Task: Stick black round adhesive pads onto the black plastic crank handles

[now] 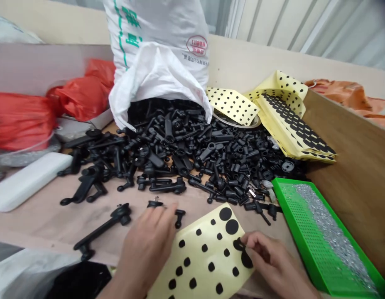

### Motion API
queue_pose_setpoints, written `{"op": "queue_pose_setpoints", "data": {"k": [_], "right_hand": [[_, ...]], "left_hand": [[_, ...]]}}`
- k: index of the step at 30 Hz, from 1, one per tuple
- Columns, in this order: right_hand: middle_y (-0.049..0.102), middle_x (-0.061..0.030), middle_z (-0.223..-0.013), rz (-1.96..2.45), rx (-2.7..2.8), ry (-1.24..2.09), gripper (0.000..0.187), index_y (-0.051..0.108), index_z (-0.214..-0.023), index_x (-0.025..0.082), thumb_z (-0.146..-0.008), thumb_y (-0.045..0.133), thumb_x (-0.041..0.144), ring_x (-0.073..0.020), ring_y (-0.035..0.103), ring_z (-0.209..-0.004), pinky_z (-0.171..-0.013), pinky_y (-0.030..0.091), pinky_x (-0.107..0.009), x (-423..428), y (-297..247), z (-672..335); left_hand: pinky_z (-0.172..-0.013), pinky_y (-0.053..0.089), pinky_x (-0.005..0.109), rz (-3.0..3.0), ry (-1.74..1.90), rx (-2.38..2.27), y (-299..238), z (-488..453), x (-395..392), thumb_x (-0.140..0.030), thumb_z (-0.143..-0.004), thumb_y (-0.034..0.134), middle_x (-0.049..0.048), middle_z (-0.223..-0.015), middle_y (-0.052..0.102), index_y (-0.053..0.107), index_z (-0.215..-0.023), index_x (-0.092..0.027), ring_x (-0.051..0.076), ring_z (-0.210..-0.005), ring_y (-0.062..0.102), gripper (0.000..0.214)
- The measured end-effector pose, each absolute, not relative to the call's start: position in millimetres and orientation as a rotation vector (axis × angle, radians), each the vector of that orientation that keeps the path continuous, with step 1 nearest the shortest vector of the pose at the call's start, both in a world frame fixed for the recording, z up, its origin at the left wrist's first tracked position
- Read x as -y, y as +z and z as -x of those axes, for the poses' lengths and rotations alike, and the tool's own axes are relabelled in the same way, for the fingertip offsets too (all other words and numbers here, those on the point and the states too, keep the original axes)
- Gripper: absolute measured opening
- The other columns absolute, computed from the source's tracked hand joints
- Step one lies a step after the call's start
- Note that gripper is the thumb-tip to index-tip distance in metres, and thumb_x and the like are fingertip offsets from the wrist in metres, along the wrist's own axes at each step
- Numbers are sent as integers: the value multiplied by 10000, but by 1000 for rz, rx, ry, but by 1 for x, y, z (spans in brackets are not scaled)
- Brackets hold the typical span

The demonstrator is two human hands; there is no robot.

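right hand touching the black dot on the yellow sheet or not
Touching: the head view shows the right hand pinching the black dot on the yellow sheet.

Figure: the person's 2 bare hands, viewed from the head-worn camera. The left hand [147, 249] is shown at lower centre, back uppermost, with the fingers [156, 216] directed forward and slightly curled; the left forearm [117, 290] is seen entering from the bottom edge. The right hand [268, 257] is shown at lower right, turned inward, with the thumb and index fingertips [246, 238] brought together in a pinch. The 2 hands are held well apart.
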State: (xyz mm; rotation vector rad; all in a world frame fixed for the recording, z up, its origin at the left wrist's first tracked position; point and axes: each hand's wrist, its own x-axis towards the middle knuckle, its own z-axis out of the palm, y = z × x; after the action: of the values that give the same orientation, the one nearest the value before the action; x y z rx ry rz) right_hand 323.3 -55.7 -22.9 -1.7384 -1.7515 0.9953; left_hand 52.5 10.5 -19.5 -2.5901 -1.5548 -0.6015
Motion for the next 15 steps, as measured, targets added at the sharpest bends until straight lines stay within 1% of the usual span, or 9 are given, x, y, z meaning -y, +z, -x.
{"op": "queue_pose_setpoints", "data": {"k": [2,3,5,8,10,12,14,15], "right_hand": [[609,0,-671,1706,1654,1074,169,485,-673,213,-825,518,278,-135,534,-561,-501,413,-222,54,-26,-327],[612,0,-672,1690,1620,1101,180,495,-668,211,-818,535,300,-133,536,-561,-498,416,-217,53,-27,-327],[627,-12,-708,1667,1569,1124,201,499,-660,207,-815,546,326,-140,557,-598,-513,430,-216,52,-27,-326],[648,-45,-818,1620,1533,1126,214,484,-650,203,-828,530,314,-183,605,-762,-608,464,-241,53,-24,-323],[654,-64,-890,1587,1534,1128,198,494,-655,199,-829,529,289,-209,610,-860,-664,474,-257,53,-21,-322],[658,-75,-927,1562,1560,1146,175,515,-662,196,-824,535,260,-218,612,-888,-681,481,-262,51,-19,-323],[660,-81,-934,1540,1599,1167,170,527,-657,193,-820,537,239,-219,617,-878,-676,487,-263,48,-16,-323],[660,-81,-935,1530,1610,1175,168,531,-657,192,-819,537,234,-219,618,-874,-677,489,-265,47,-15,-322]], "left_hand": [[-577,463,314,2492,-456,1640,-15,-41,-20,-242,-925,336,57,-677,632,548,-1144,-114,229,-650,619,330],[-552,459,312,2482,-355,1682,-13,-39,-24,-277,-931,341,55,-654,635,567,-1128,-123,237,-627,630,337],[-528,456,311,2490,-140,1785,-11,-43,-30,-316,-934,349,69,-685,652,616,-1025,-153,250,-627,649,327],[-555,471,321,2503,11,1893,-9,-49,-33,-295,-933,336,88,-765,658,622,-841,-175,255,-684,658,324],[-606,484,318,2524,-17,1889,-12,-47,-32,-240,-925,327,77,-768,657,592,-791,-180,232,-703,655,303],[-634,490,308,2532,-106,1856,-17,-41,-31,-204,-912,325,73,-789,666,570,-824,-176,214,-712,651,262],[-648,500,318,2504,-199,1826,-23,-36,-31,-222,-903,344,105,-877,677,551,-959,-149,235,-776,655,226],[-655,504,332,2482,-220,1829,-24,-34,-33,-244,-899,358,133,-942,674,525,-1047,-127,256,-821,654,252]]}}
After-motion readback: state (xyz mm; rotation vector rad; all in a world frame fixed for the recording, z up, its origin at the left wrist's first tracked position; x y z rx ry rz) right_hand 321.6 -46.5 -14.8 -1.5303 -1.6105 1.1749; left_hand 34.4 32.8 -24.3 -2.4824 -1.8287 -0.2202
